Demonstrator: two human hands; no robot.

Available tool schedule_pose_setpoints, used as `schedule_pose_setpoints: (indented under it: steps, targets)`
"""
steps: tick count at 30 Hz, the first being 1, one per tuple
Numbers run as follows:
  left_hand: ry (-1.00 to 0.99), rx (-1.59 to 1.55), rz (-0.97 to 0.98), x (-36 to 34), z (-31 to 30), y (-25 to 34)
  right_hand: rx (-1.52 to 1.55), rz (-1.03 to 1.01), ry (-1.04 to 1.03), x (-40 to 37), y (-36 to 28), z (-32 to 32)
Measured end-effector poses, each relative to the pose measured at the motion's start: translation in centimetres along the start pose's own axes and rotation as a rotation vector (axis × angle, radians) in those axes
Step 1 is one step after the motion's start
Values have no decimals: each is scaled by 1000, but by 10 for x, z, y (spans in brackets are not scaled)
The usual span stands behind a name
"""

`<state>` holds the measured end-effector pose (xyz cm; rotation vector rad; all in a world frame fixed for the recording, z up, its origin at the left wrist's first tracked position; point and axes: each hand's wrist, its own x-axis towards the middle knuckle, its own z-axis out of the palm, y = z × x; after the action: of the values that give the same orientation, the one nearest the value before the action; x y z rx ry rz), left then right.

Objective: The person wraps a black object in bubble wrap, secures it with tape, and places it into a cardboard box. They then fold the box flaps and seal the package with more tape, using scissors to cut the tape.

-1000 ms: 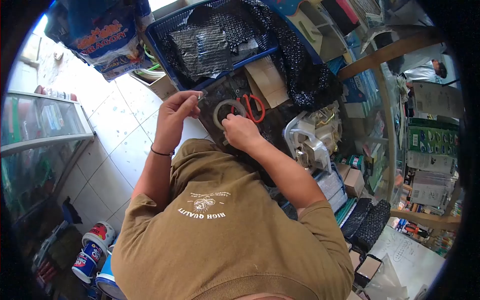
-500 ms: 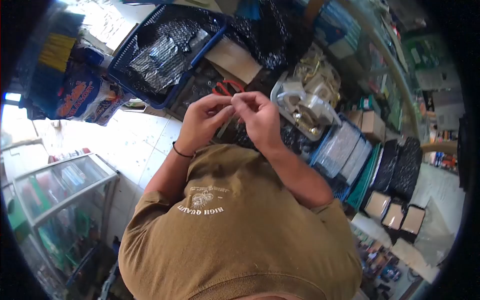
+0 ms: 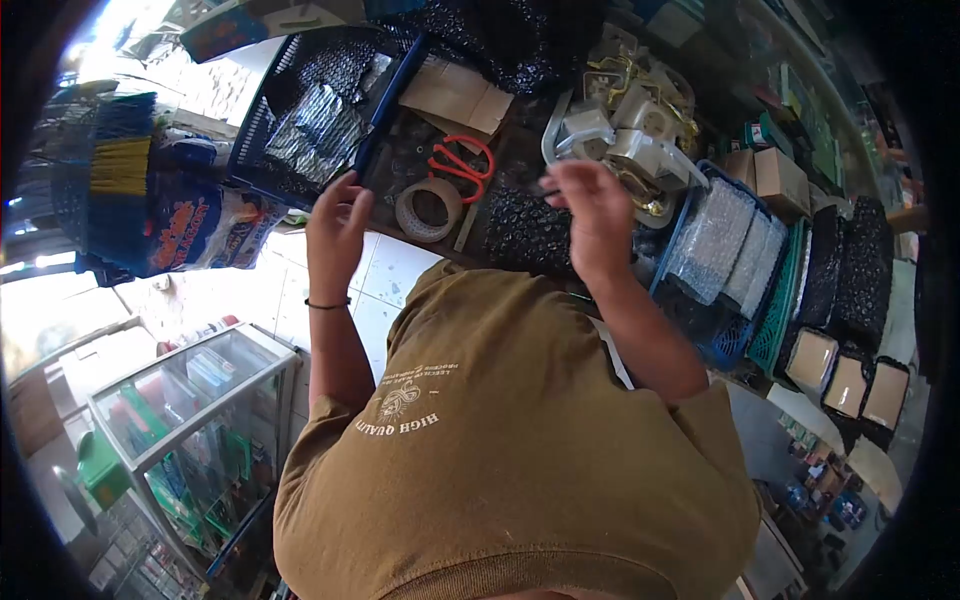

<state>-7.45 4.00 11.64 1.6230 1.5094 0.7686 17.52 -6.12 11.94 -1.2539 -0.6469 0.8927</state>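
My left hand [image 3: 338,238] is raised at the near right corner of a blue plastic basket [image 3: 385,110], holding nothing visible, thumb and fingers apart. Over to the right, my right hand [image 3: 598,218] hovers beside a tray of whitish plastic fittings [image 3: 640,145]. Its fingers are slightly bent and apart, with nothing seen in them. Between the hands, a roll of tape [image 3: 405,215] stands on the work surface. Just behind it are red loops [image 3: 482,160] that look like scissor handles. Black bubble wrap [image 3: 530,228] lies nearer my right hand.
Silvery bubble-wrapped packages [image 3: 315,130] sit in the blue basket. Behind the red loops is a flat piece of cardboard [image 3: 455,98]. Clear-wrapped parcels [image 3: 710,235] fill another basket at the right. A glass display case [image 3: 190,400] stands at the lower left.
My hands were pinched together in front of the red loops; now they have separated, left hand leftward and right hand rightward. The tape roll has come into view. The camera view has shifted slightly.
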Motion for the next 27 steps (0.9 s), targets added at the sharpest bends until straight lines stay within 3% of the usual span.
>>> schedule_pose_setpoints:
  steps: [3,8,12,19,27]
  targets:
    - [-189,54,433,-15,29,-17,-13,86,189,-21,1,-44]
    - [-442,253,640,-42,86,35,62,164,426,-57,11,-89]
    - [-521,401,666,-37,117,46,100,209,485,-65,13,-93]
    - [-774,431,726,-13,146,35,4,186,282,-55,15,-100]
    - [-743,278,689,-14,154,31,90,225,223,-63,24,-119]
